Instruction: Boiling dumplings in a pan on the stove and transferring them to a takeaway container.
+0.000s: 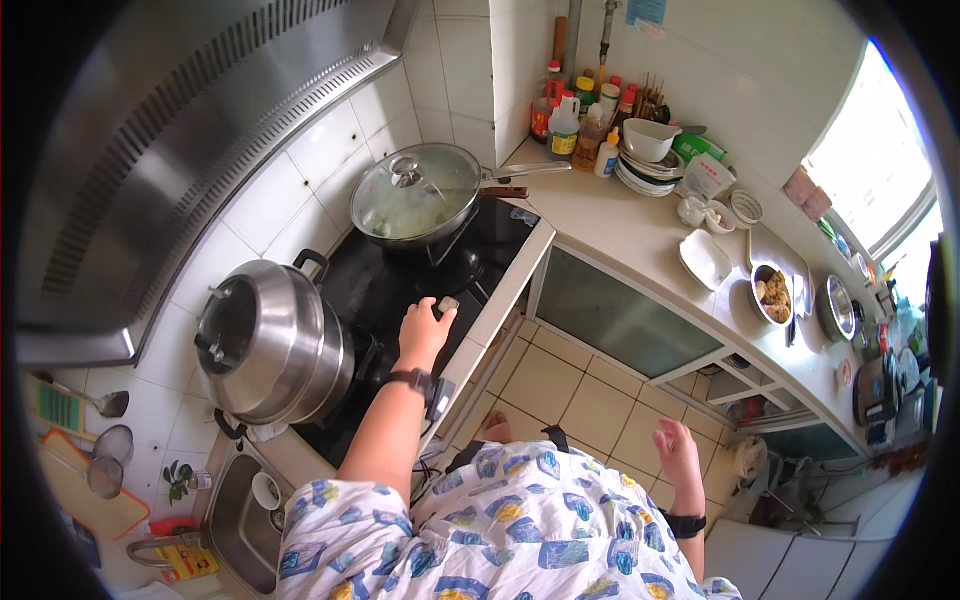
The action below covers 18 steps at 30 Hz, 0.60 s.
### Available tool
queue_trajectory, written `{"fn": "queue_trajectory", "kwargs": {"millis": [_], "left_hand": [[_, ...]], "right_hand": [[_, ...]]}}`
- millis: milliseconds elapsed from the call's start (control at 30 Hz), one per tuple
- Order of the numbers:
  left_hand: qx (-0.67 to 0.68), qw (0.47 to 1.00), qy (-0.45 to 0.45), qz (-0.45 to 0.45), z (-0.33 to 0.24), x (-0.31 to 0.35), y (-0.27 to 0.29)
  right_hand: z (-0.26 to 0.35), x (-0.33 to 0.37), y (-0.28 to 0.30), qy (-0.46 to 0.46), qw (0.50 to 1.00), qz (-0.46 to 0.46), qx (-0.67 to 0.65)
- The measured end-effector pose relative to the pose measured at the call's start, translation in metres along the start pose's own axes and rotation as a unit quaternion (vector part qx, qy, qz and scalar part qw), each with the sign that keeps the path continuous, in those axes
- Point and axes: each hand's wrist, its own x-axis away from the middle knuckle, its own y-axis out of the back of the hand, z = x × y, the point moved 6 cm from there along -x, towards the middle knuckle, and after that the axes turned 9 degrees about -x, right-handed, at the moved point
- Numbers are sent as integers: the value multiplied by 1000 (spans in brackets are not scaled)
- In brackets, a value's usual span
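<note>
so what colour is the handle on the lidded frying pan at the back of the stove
Dark reddish-brown, on the glass-lidded frying pan's handle, shown best in the head view.

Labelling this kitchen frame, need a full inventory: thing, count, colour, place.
stove knob: 1, pale, front edge of the black cooktop, under the left fingertips
wok: 1, steel with glass lid, back burner
stacked steamer pot: 1, steel, left burner
range hood: 1, steel, upper left
sauce bottles: several, mixed colours, counter corner
stacked bowls: 1 pile, white, beside the bottles
bowl of food: 1, steel, brown contents, right counter
white plate: 1, right counter
sink: 1, steel, lower left
left hand: on the knob, black wristband
right hand: open, holding nothing, over the tiled floor
</note>
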Motion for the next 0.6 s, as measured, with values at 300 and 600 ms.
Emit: {"fn": "queue_trajectory", "kwargs": {"millis": [300, 600], "left_hand": [[-86, 982, 98, 138, -3, -48, -80], [-164, 975, -75, 127, -56, -53, -33]], "right_hand": [[95, -184, -5, 131, 986, 100, -33], [246, -364, -65, 278, 918, 279, -46]]}}
